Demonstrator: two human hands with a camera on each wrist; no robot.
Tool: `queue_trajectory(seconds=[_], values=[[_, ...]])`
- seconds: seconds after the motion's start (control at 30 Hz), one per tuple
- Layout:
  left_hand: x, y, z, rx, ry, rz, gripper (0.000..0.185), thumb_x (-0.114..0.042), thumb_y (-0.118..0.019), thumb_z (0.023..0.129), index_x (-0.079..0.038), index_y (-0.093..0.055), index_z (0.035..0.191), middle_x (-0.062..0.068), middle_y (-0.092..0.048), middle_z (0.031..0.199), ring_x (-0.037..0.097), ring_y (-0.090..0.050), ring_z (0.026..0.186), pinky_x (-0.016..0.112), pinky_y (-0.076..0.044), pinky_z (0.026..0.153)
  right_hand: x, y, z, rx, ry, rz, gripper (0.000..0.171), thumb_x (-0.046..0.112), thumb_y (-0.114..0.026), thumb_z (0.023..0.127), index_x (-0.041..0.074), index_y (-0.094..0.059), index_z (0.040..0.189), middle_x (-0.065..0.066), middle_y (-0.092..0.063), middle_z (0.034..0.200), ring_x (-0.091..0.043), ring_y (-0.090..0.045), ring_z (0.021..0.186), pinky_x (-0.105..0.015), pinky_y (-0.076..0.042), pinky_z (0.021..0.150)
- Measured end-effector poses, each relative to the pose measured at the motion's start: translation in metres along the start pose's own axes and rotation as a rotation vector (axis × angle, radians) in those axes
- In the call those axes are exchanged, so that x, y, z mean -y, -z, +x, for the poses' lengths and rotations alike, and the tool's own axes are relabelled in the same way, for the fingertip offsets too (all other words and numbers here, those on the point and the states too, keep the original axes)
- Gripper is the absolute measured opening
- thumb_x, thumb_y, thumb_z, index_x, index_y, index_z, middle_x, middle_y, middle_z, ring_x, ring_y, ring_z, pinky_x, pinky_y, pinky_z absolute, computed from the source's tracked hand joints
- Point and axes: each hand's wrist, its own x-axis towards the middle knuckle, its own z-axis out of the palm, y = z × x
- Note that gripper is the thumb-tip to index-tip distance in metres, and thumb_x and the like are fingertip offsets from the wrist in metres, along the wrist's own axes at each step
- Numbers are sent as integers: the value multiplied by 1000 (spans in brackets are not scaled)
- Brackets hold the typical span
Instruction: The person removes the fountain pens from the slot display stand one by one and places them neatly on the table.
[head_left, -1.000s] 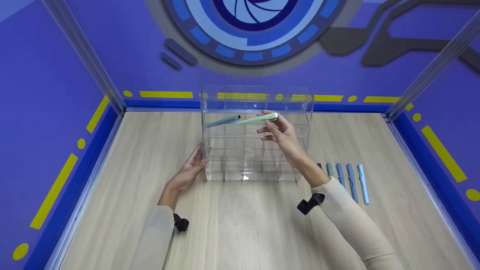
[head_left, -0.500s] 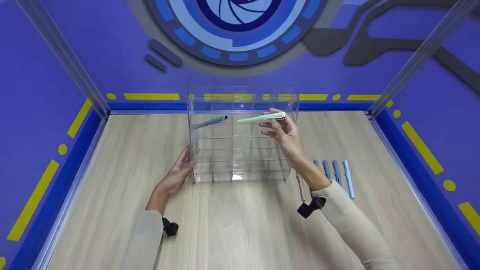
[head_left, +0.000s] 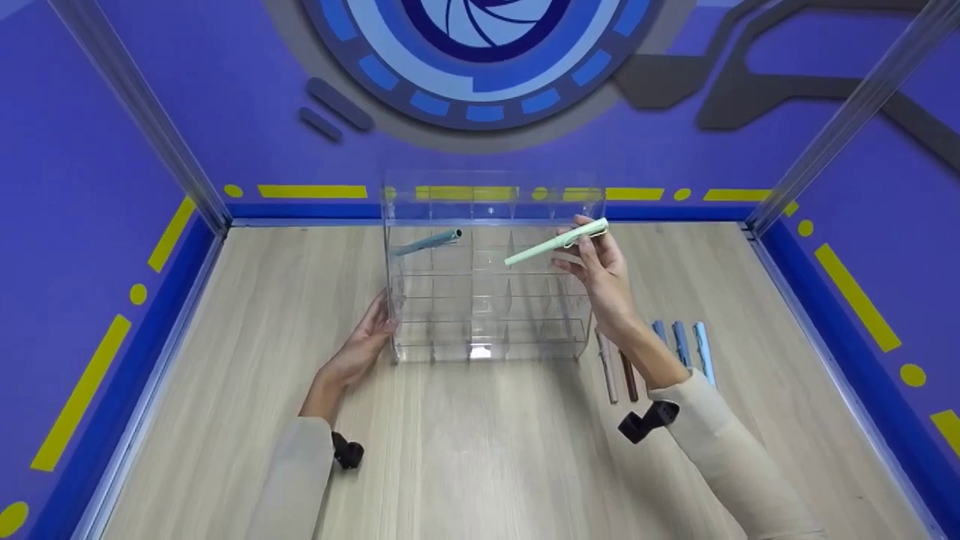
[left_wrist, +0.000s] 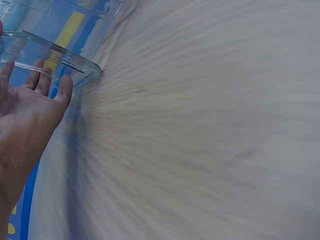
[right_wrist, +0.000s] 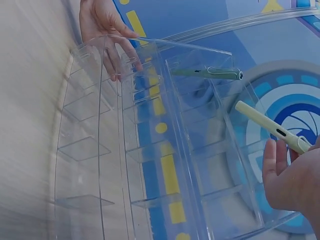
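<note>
A clear acrylic rack with rows of compartments stands upright on the table. My left hand rests against its left side, fingers fairly straight; in the left wrist view those fingers lie at the rack's edge. A mint-green pen is pinched near its clip end by my right hand, in front of the rack's upper right. Its free end points left and down, apart from the teal pen, which lies slanted in the upper left compartment. The right wrist view shows the mint pen's slim barrel too.
Right of the rack, several pens lie side by side on the table: a beige pen, a dark brown pen, blue pens and a light blue pen. My right forearm covers part of the row. Blue panels enclose the table.
My right hand has drawn the mint pen rightward, away from the teal pen, and its free end now tilts lower. The left hand stays at the rack's side. The head view has shifted slightly.
</note>
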Motion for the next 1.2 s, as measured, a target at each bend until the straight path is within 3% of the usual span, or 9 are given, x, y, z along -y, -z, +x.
queue_trajectory(seconds=[0.3,0.6,1.03,1.2], values=[[0,0,-1,14,-4,7,76,-27,-47,110,-24,6,166,6,14,173,24,14,161,44,0,133,-2,15,-10,-30,-81,67,47,19,-37,111,4,-31,155,2,-64,113,-15,-73,99,-38,-63,91],[0,-2,-2,39,-18,-9,74,-23,-43,111,-24,7,165,3,15,173,22,16,161,43,4,132,-3,31,-18,-48,-178,30,46,14,-34,112,5,-26,157,-3,-56,119,-23,-72,111,-39,-63,91],[0,-2,-1,28,-41,-23,73,-22,-46,110,-22,2,166,4,8,174,22,9,162,42,-2,133,-4,55,-25,-48,-252,-6,57,11,-41,110,8,-15,161,2,-54,115,-14,-69,107,-37,-61,96],[2,-1,-1,23,-40,-36,76,-21,-47,110,-21,4,166,5,12,174,24,11,161,42,-3,133,-4,68,-31,-56,-276,-60,59,10,-40,110,8,-13,163,3,-53,110,-10,-68,103,-36,-62,95]])
